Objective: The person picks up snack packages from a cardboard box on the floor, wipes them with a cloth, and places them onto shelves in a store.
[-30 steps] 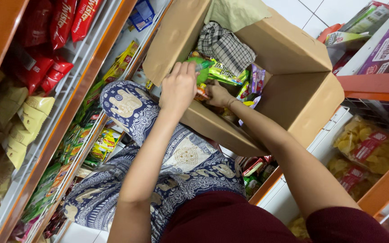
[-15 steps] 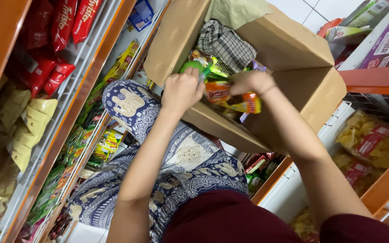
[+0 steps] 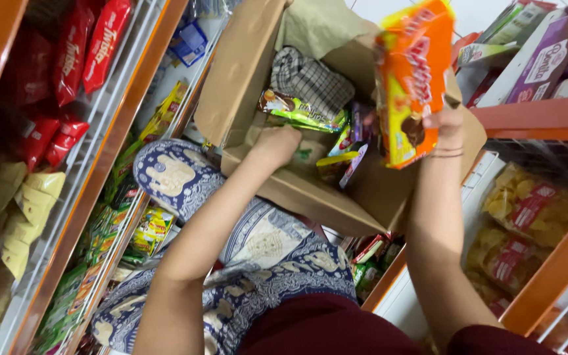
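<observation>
Here, in the head view, the right hand (image 3: pixel 445 125) grips a stack of orange and yellow plastic snack packets (image 3: pixel 410 79) and holds it raised above the open brown cardboard box (image 3: pixel 244 85). The left hand (image 3: pixel 276 143) is inside the box, curled among the green and purple packets (image 3: pixel 304 110); I cannot tell if it grips one. A checked grey cloth (image 3: pixel 310 80) lies in the box too. The stack is held only at its lower end, so I think the top packets can slide off and fall.
</observation>
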